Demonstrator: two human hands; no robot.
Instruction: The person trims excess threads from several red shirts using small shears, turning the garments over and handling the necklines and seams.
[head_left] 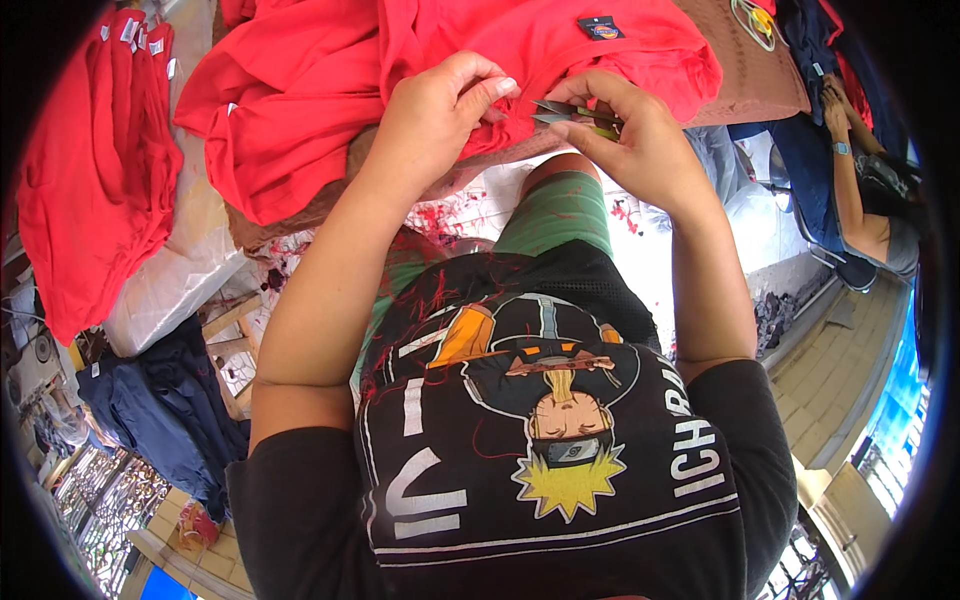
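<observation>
brown padded surface takes up the 12 o'clock side, near edge right by the right knee, with red clothing heaped on it and spilling over that edge around 11. open room is mostly the gap between the forearms, down to the lap. at 9 there's a white plastic-wrapped bundle, can't tell what's inside, with more red garments just beside it toward 10. left hand sits near 12, fingers narrow, pinching a bit of the red clothing. right hand at 1 is closed around small thread snips, blades pointing to 9 and slightly apart. both elbows are bent, out wide.
</observation>
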